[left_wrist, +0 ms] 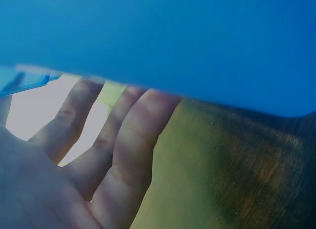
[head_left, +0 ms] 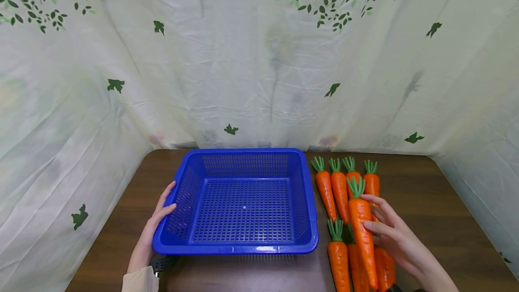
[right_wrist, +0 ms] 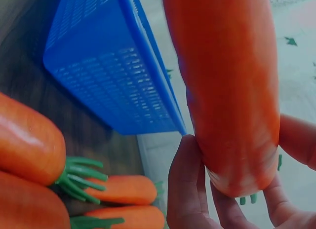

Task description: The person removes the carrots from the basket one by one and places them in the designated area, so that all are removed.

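My right hand (head_left: 391,231) pinches an orange toy-like carrot (head_left: 360,220) with a green top, holding it over the other carrots. In the right wrist view, fingertips lie on both sides of the thick end of this carrot (right_wrist: 227,86). At the left side of a blue perforated basket (head_left: 243,249), my left hand (head_left: 156,217) holds the rim, thumb and a finger on its edge. The left wrist view shows fingers (left_wrist: 136,145) whose tips are hidden by the blue rim (left_wrist: 158,46). Nothing lies inside the basket.
Carrots lie in two rows right of the basket: a back row (head_left: 324,193) and a front row (head_left: 338,262), partly covered by the held carrot. Beneath is a brown wooden table (head_left: 421,193). A pale leaf-patterned curtain (head_left: 251,57) stands behind it and along the sides.
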`<state>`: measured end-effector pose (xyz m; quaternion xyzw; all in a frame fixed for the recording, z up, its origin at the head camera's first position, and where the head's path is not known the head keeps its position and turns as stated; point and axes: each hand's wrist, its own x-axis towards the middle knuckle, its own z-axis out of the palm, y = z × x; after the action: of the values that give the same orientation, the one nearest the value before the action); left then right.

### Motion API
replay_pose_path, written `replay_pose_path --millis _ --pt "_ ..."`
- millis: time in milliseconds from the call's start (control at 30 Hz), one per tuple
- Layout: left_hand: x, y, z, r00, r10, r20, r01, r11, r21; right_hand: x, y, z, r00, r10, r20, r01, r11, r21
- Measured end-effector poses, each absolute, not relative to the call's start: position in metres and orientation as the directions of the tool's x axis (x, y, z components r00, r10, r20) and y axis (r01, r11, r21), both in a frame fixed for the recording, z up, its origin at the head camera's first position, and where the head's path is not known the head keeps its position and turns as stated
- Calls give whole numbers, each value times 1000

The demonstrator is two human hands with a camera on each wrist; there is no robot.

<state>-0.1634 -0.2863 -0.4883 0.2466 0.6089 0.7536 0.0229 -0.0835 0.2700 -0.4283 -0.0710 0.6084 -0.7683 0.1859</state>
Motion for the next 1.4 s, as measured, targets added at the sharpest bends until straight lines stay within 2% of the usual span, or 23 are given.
replay_pose_path --millis 300,733,1000,1267,1400 --pt "-158 -285 -486 -914 305 269 209 -214 954 -75 279 -436 -949 -284 -141 185 -136 -973" --pt "-165 -288 -490 -864 347 365 284 -261 922 -59 308 -448 -949 -253 -188 231 -151 -961" --pt "-165 -289 -490 -868 345 358 280 -255 925 -50 328 -462 -954 -286 -94 157 -206 -966" --pt "-165 -288 -490 -866 342 366 290 -254 923 -42 346 -473 -954 -252 -163 203 -142 -969" --pt "-162 -287 -488 -885 335 322 251 -239 938 -39 355 -479 -939 -228 -258 282 -82 -956"
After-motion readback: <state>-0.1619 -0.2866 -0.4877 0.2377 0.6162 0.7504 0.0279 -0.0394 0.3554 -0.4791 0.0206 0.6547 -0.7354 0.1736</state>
